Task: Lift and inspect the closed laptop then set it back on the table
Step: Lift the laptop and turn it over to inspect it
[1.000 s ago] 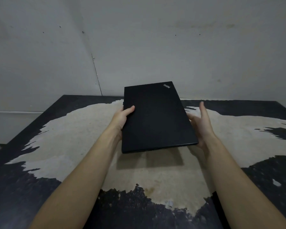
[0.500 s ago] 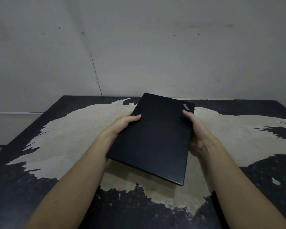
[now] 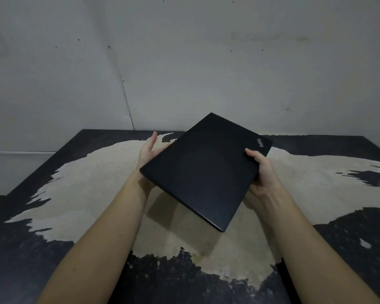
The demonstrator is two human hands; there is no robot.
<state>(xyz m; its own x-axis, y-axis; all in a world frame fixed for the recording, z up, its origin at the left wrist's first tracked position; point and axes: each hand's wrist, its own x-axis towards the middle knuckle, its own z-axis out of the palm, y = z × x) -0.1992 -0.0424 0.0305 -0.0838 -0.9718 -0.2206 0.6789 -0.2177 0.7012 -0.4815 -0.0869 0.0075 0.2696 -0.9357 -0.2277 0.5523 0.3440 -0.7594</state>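
Closed black ThinkPad laptop point(image 3: 204, 170) is held above the worn table point(image 3: 75, 194), tilted. Right hand point(image 3: 261, 174) grips its right edge; left hand point(image 3: 149, 150), fingers spread, supports it beneath.

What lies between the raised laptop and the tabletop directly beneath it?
Nothing solid: in the head view only the shadow of the laptop falls on the bare worn patch of the table below.
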